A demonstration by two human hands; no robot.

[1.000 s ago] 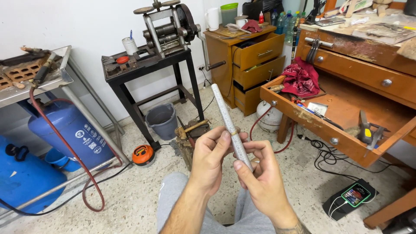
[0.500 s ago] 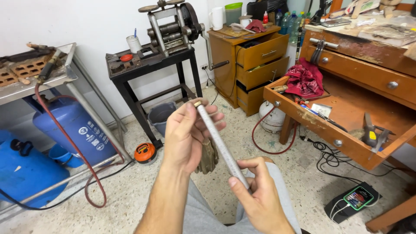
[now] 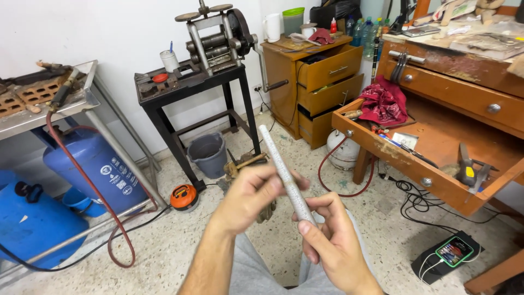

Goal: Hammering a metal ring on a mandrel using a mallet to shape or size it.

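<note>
Both the left hand and the right hand have their fingers curled closed around a tapered grey metal mandrel, held tilted above the lap; it looks stiff, fairly heavy, smooth and best gripped mid-shaft.
</note>
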